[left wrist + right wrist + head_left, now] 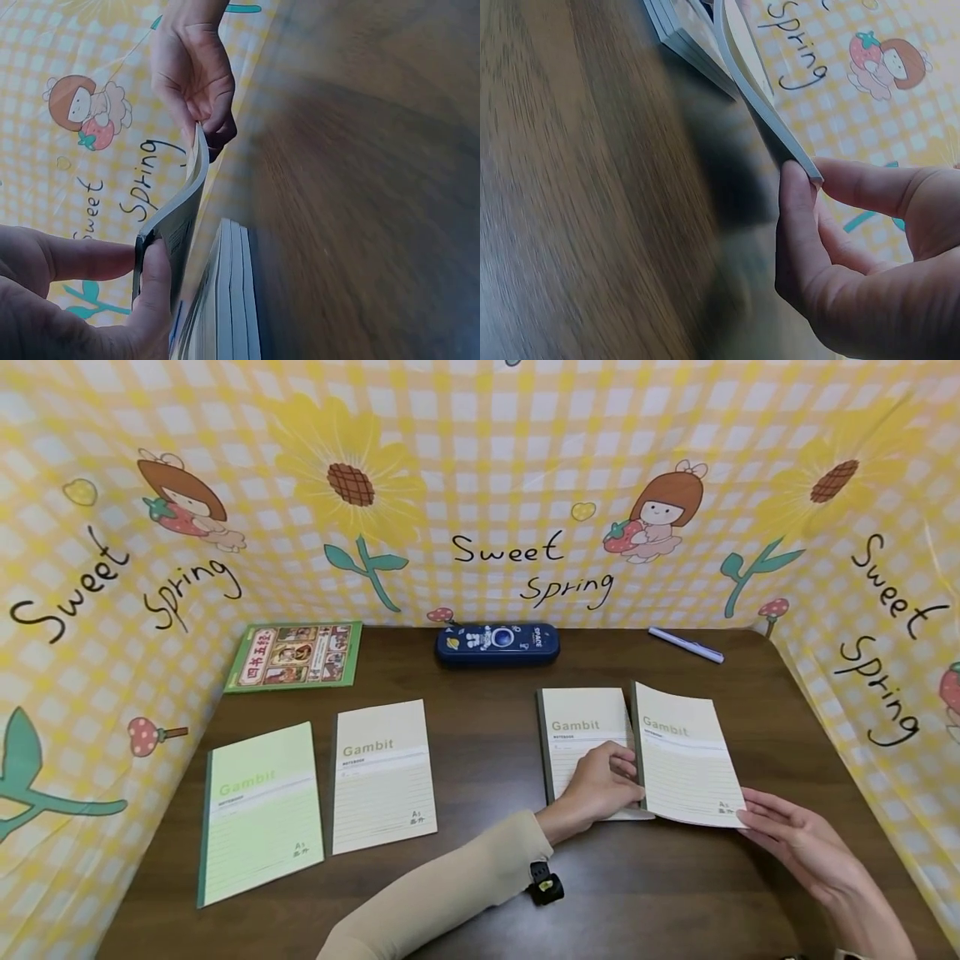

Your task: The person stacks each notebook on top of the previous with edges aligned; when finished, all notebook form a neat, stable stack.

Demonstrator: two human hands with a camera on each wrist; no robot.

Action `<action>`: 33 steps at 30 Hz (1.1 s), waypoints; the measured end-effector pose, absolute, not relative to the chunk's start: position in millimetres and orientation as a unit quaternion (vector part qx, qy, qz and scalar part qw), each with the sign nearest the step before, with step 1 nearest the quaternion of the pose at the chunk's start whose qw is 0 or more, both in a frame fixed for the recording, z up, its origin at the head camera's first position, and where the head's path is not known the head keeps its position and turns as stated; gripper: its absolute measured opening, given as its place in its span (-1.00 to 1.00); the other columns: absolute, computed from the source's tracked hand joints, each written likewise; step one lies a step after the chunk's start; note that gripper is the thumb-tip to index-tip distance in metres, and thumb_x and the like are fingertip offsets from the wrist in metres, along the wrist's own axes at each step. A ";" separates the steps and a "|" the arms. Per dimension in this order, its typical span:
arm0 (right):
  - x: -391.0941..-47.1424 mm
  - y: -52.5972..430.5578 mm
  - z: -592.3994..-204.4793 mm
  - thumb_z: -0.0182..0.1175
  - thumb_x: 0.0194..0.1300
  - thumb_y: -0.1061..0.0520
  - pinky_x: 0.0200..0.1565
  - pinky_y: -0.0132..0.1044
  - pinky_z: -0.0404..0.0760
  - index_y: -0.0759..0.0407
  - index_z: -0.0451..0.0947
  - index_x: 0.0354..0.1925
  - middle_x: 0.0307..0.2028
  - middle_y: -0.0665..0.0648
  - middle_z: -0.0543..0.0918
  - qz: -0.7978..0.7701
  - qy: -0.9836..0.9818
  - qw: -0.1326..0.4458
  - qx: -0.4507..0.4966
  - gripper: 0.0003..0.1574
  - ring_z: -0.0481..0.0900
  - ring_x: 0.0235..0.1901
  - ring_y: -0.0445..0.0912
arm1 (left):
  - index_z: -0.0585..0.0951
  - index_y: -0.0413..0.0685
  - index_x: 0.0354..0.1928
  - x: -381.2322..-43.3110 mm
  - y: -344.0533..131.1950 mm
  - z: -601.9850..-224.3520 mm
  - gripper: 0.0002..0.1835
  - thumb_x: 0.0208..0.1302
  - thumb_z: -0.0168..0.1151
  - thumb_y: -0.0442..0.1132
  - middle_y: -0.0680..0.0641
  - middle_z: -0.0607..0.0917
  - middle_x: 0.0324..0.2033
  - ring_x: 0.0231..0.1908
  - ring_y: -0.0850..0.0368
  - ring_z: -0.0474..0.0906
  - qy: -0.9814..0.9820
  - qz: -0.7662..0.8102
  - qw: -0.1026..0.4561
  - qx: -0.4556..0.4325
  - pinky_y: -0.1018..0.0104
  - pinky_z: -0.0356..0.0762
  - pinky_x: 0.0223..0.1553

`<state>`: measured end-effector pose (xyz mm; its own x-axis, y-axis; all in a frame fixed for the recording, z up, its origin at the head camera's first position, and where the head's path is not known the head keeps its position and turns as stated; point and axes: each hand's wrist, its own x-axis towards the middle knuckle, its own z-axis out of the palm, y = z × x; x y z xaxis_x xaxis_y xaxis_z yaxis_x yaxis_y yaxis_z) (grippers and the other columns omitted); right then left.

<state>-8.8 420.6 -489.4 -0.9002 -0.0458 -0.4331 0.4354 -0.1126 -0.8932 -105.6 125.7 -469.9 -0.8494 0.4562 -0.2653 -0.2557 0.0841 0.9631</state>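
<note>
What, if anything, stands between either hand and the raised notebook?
Nothing visible does. The right hand pinches the raised notebook directly at its lower right corner, and the left hand pinches its bound edge. The notebook stack lies lower, blocking neither.

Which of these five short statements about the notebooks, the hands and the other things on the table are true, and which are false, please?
1. The left hand and the right hand both pinch the rightmost notebook. True.
2. That notebook lies flat. False: it is bent and held above the table.
3. In the head view, the pen lies to the right of the blue pencil case. True.
4. The two notebooks lying on the left are the same colour. False: one is a green notebook, the other a cream notebook.
5. The green-edged book lies farther back than both of those. True.
</note>
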 end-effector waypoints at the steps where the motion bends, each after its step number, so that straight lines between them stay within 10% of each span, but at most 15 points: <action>1: -10.1 418.3 -488.8 0.10 0.55 0.33 0.01 -0.43 0.71 -0.24 0.61 0.00 -0.04 -0.17 0.69 -0.724 0.652 0.164 0.155 -0.58 0.68 -0.01 -0.34 | 0.58 -0.30 0.06 -105.8 123.2 -470.2 -0.55 0.09 0.40 -0.61 -0.11 0.66 -0.22 -0.35 0.20 0.66 0.691 0.670 0.261 0.079 0.34 0.77 -0.35; 33: -39.2 349.5 -483.8 0.22 0.47 0.31 -0.05 -0.43 0.72 0.34 0.42 0.32 -0.11 -0.11 0.65 -0.667 0.720 0.147 0.121 -0.49 0.67 -0.12 -0.30 | 0.55 -0.35 0.06 -102.9 54.0 -480.5 -0.51 0.04 0.41 -0.63 -0.26 0.65 -0.13 -0.30 0.15 0.60 0.702 0.672 0.228 0.057 0.29 0.79 -0.32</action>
<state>-39.2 349.5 -483.8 -0.9274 -0.0227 -0.3734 0.3706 0.0800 -0.9253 -102.9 54.0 -480.5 -0.8900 0.3857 -0.2433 -0.2259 0.0905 0.9699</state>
